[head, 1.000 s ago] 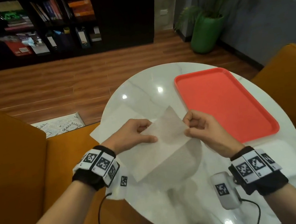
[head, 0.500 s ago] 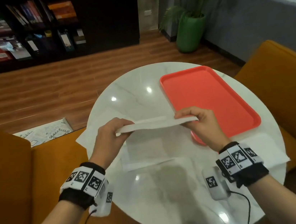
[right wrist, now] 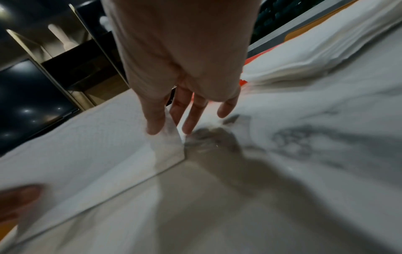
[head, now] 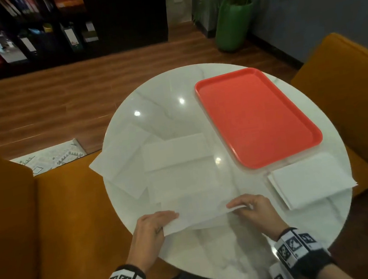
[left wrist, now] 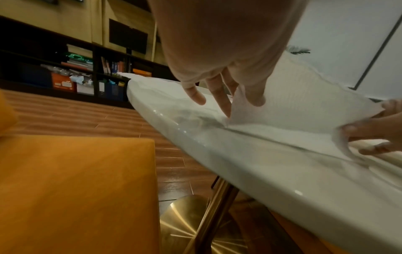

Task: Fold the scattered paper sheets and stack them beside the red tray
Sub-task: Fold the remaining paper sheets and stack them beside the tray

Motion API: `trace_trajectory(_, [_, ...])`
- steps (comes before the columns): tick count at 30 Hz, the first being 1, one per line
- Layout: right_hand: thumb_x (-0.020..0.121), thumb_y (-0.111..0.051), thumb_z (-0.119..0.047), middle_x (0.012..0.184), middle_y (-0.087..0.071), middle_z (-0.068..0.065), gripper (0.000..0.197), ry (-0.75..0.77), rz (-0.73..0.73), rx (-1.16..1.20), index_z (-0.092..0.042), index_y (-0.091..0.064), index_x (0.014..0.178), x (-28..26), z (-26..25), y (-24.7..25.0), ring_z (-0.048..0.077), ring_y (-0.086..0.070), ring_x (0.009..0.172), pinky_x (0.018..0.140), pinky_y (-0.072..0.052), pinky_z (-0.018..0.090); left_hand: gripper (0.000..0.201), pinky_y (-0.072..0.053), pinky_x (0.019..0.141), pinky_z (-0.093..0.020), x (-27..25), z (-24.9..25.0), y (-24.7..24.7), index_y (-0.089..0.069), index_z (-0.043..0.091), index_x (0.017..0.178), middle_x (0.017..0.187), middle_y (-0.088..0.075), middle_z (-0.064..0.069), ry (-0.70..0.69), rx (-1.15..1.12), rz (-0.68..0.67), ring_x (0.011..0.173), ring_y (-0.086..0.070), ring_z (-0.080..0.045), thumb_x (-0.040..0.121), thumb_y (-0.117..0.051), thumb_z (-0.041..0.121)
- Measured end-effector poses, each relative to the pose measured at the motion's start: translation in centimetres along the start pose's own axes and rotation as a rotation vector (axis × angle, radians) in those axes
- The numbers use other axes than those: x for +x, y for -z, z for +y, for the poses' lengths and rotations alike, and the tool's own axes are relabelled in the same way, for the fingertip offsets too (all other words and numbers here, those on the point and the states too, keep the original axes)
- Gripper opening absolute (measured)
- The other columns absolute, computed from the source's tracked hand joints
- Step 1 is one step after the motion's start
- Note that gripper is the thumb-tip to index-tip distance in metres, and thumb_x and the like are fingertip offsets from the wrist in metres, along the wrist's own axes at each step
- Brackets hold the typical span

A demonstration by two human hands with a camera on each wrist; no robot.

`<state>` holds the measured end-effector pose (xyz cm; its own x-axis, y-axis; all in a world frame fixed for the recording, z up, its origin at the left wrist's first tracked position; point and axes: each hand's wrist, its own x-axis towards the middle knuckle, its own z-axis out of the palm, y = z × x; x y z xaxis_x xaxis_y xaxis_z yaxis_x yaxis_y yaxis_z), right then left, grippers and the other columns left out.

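Observation:
A white paper sheet (head: 199,210) lies folded over near the front of the round marble table (head: 161,100). My left hand (head: 165,221) pinches its left near corner and my right hand (head: 236,207) pinches its right near corner. In the left wrist view the thumb and fingers of my left hand (left wrist: 237,101) hold the sheet (left wrist: 293,106) just above the tabletop. The right wrist view shows my right hand (right wrist: 169,127) pinching the sheet's corner (right wrist: 97,146). A red tray (head: 257,118) sits at the right. A stack of folded sheets (head: 310,181) lies at its near end.
Two more loose sheets lie flat, one at the table's left edge (head: 123,166) and one in the middle (head: 179,163). Orange armchairs stand at the left (head: 49,227) and right (head: 359,92). A green plant pot (head: 231,25) and dark bookshelves are beyond.
The sheet was held up in the air between both hands; both hands have since drawn it toward me and down to the table's front, with the paper doubled over.

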<state>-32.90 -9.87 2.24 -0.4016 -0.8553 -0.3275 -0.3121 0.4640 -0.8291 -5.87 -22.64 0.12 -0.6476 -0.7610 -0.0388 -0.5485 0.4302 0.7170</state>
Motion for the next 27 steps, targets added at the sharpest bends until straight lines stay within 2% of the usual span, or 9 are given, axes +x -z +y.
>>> trace_trajectory(4, [0.083, -0.070, -0.015, 0.080, -0.073, -0.012, 0.011, -0.037, 0.098, 0.009, -0.025, -0.074, 0.080, 1.3, -1.1, 0.1, -0.005, -0.064, 0.077, 0.068, -0.042, 0.003, 0.036, -0.047, 0.100, -0.030, 0.5, 0.7, 0.5, -0.069, 0.034, 0.105, 0.113, -0.066, 0.011, 0.195, -0.231, 0.030, 0.109, -0.059, -0.006, 0.090, -0.061, 0.003])
trace_trajectory(8, [0.082, -0.070, -0.022, 0.065, -0.064, 0.005, 0.024, -0.114, 0.159, -0.106, -0.006, -0.059, 0.068, 3.4, -2.1, -0.1, 0.018, -0.059, 0.067, 0.071, -0.048, 0.029, 0.033, -0.051, 0.088, -0.029, 1.9, 2.0, 1.2, -0.056, 0.030, 0.123, 0.115, -0.061, 0.010, 0.285, -0.307, 0.059, 0.106, -0.058, -0.011, 0.091, -0.062, 0.029])
trace_trajectory(11, [0.082, -0.068, -0.024, 0.072, -0.064, 0.003, 0.020, -0.190, 0.110, -0.187, -0.018, -0.055, 0.068, 4.1, -1.9, -0.3, 0.026, -0.063, 0.079, 0.085, -0.051, 0.043, 0.060, -0.042, 0.104, -0.039, 2.2, 2.5, 1.0, -0.034, 0.026, 0.143, 0.137, -0.042, 0.003, 0.224, -0.092, 0.141, 0.121, -0.046, -0.013, 0.090, -0.062, 0.033])
trace_trajectory(13, [0.084, -0.067, -0.025, 0.083, -0.063, -0.002, 0.009, -0.227, 0.096, -0.217, -0.023, -0.059, 0.087, 3.9, -2.1, -0.5, 0.023, -0.062, 0.090, 0.093, -0.046, 0.046, 0.062, -0.034, 0.110, -0.042, 1.7, 2.6, 0.5, -0.029, 0.025, 0.146, 0.143, -0.034, -0.003, 0.137, 0.081, 0.173, 0.129, -0.039, -0.017, 0.092, -0.058, 0.037])
trace_trajectory(15, [0.086, -0.065, -0.024, 0.096, -0.061, -0.003, 0.028, -0.231, 0.149, -0.295, -0.021, -0.057, 0.113, 3.7, -2.3, -0.7, 0.020, -0.057, 0.098, 0.097, -0.038, 0.040, 0.056, -0.032, 0.111, -0.044, 1.0, 2.5, -0.4, -0.031, 0.027, 0.145, 0.146, -0.034, -0.003, 0.037, 0.212, 0.121, 0.133, -0.036, -0.019, 0.094, -0.046, 0.044])
trace_trajectory(19, [0.092, -0.054, -0.015, 0.120, -0.052, 0.002, 0.037, -0.001, 0.236, -0.458, -0.019, -0.048, 0.128, 2.2, -4.1, -2.2, 0.019, -0.049, 0.113, 0.098, -0.027, 0.036, 0.054, -0.038, 0.106, -0.044, -0.8, 2.1, -2.6, -0.043, 0.023, 0.139, 0.144, -0.047, -0.001, -0.110, 0.425, -0.092, 0.129, -0.048, -0.017, 0.092, -0.031, 0.047])
trace_trajectory(23, [0.097, -0.045, -0.017, 0.141, -0.047, 0.005, 0.042, 0.294, 0.032, -0.518, -0.012, -0.043, 0.138, -0.4, -4.4, -6.4, 0.021, -0.042, 0.132, 0.113, -0.028, 0.037, 0.064, -0.025, 0.111, -0.050, -2.5, 1.1, -4.4, -0.036, 0.014, 0.146, 0.152, -0.036, -0.006, -0.087, 0.557, -0.216, 0.139, -0.037, -0.020, 0.096, -0.028, 0.053])
trace_trajectory(25, [0.103, -0.031, -0.028, 0.157, -0.019, 0.001, 0.050, 0.272, -0.219, -0.598, -0.015, -0.021, 0.150, -2.0, -3.4, -8.6, 0.015, -0.012, 0.146, 0.120, -0.006, 0.035, 0.072, -0.017, 0.109, -0.053, -3.3, 0.4, -5.0, -0.027, 0.011, 0.150, 0.157, -0.024, -0.008, -0.081, 0.600, -0.246, 0.144, -0.025, -0.021, 0.096, -0.023, 0.059])
trace_trajectory(27, [0.102, -0.017, -0.041, 0.159, 0.007, -0.003, 0.056, 0.270, -0.368, -0.711, -0.020, -0.001, 0.151, -2.9, -1.7, -9.6, 0.012, 0.012, 0.145, 0.118, 0.009, 0.034, 0.074, -0.013, 0.110, -0.053, -3.7, 0.1, -5.1, -0.019, 0.010, 0.152, 0.160, -0.015, -0.008, -0.093, 0.618, -0.256, 0.146, -0.018, -0.021, 0.097, -0.017, 0.060])
